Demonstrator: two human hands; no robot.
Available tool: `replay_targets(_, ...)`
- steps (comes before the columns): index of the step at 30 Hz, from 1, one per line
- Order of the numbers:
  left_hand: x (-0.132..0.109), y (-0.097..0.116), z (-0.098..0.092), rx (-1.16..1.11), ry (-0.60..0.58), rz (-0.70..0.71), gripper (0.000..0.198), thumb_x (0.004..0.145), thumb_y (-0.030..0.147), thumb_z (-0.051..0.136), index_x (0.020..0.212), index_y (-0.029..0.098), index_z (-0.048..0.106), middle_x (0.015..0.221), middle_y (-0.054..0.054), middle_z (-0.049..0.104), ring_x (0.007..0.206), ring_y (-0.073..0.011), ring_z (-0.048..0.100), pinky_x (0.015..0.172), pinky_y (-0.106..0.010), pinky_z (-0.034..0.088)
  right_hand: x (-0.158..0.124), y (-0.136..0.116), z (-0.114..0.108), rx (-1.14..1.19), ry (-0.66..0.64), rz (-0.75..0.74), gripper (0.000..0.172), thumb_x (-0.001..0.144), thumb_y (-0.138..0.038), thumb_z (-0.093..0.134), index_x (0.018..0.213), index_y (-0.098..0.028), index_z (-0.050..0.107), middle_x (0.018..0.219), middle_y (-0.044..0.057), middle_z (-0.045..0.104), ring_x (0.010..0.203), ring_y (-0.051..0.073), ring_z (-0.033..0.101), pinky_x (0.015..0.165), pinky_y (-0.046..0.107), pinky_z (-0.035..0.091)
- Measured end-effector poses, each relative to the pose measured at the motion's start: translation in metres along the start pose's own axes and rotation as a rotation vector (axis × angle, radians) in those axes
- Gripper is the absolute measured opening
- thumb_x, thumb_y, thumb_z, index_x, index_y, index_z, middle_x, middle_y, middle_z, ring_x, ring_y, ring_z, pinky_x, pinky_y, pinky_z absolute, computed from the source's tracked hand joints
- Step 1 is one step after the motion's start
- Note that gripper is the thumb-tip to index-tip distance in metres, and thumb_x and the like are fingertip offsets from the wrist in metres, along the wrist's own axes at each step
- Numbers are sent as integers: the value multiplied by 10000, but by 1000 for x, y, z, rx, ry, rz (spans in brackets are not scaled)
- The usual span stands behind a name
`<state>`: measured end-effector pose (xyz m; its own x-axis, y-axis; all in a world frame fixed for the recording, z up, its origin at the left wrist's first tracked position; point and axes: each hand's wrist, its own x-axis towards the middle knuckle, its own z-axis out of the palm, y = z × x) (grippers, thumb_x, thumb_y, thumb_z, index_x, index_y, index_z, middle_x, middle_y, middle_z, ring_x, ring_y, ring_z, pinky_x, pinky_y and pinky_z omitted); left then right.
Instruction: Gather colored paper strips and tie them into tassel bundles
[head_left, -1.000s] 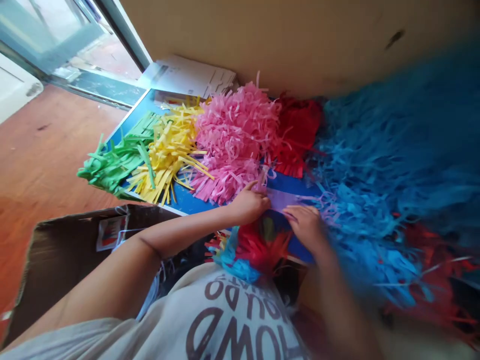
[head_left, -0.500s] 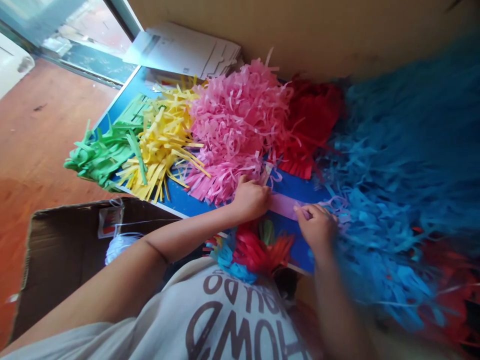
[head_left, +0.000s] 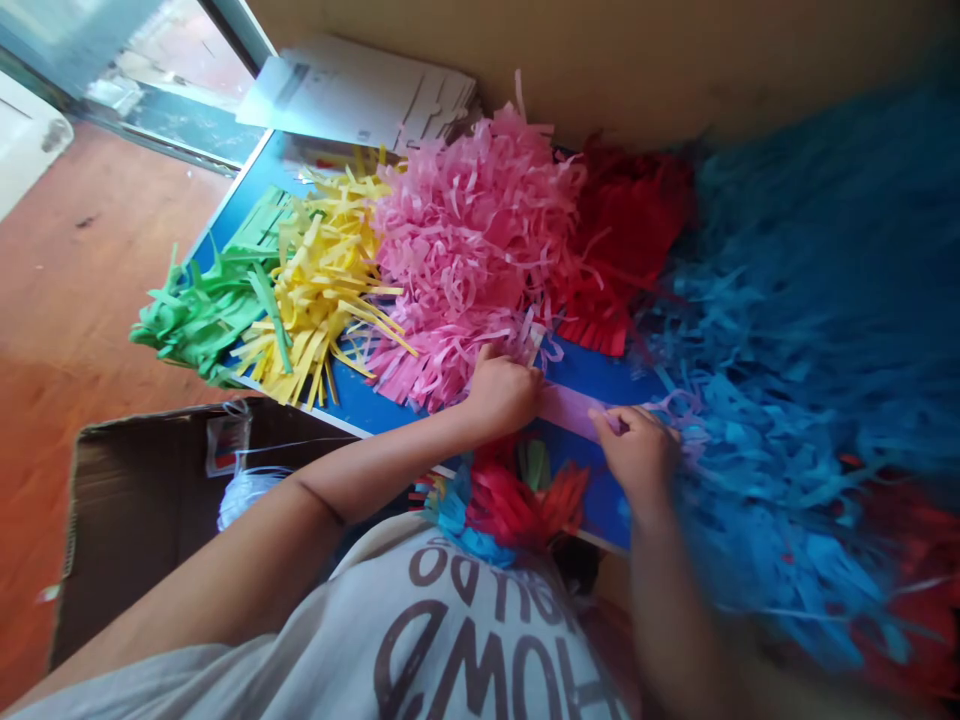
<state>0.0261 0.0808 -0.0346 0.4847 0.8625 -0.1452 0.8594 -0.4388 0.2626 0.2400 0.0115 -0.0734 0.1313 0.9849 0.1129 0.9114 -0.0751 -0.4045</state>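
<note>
The left hand is clenched on one end of a lilac paper strip, which lies across a blue board; the right hand pinches the other end. Pink paper fringe touches the left hand, blue paper fringe sits beside the right, and red paper fringe lies below both

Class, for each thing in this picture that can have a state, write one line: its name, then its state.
lilac paper strip, lying across the blue board
left hand, curled at the strip's end
right hand, fingertips on the strip
cardboard box, open
pink paper fringe, heaped
papers, stacked
</note>
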Motion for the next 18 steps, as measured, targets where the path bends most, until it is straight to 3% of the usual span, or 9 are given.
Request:
replay_targets(2, -1, -1, 1, 36, 131, 37, 273, 944, 379, 555, 1024, 174, 717, 919, -111, 737, 899, -287, 645, 908, -487, 369, 0, 1, -1, 15, -11, 33, 380, 910, -520, 545, 709, -215, 649, 710, 44, 684, 712, 204, 567, 699, 329, 301)
replay_targets(4, 1, -4, 3, 74, 240, 233, 243, 973, 317, 525, 1123, 205, 679, 1104, -101, 712, 1027, -276, 606, 940, -459, 365, -2, 0, -9, -30, 40, 73, 337, 893, -520, 572, 824, -204, 668, 741, 59, 694, 723, 224, 581, 718, 344, 307)
replay_targets(7, 8, -12, 4, 114, 179, 665, 207, 996, 261, 491, 1014, 214, 693, 1067, -70, 712, 1048, -248, 576, 954, -429, 364, -11, -12, -26, -236, 249, 34, 265, 878, -430, 630, 952, -179, 667, 935, 124, 720, 852, 275, 601, 792, 390, 304)
replay_targets(9, 12, -16, 2, 138, 97, 801, 212, 991, 242, 496, 937, 197, 696, 966, -66, 717, 1013, -243, 580, 967, -441, 359, -18, -24, -34, -287, 233, -169, 173, 888, -322, 629, 984, -182, 667, 1013, 120, 721, 923, 270, 601, 861, 409, 296)
replay_targets(11, 13, -16, -2, 166, 50, 818, 213, 973, 215, 506, 896, 186, 703, 922, -64, 714, 978, -241, 589, 998, -465, 346, -23, -35, -34, -246, 85, -393, 113, 898, -237, 595, 966, -183, 669, 979, 87, 726, 909, 232, 598, 893, 394, 288)
replay_targets(13, 10, -11, -6, 190, 39, 774, 204, 939, 215, 533, 847, 182, 713, 892, -65, 710, 945, -243, 595, 1046, -501, 318, -21, -39, -28, -223, -24, -495, 121, 912, -200, 550, 887, -175, 666, 900, 69, 725, 853, 205, 585, 871, 375, 281)
replay_targets(18, -3, 4, -4, 190, 106, 628, 198, 887, 266, 564, 898, 168, 736, 891, -84, 711, 975, -281, 598, 1135, -600, 234, -2, -25, -21, -170, -99, -430, 193, 906, -205, 520, 765, -187, 650, 811, 53, 727, 799, 195, 587, 838, 370, 269)
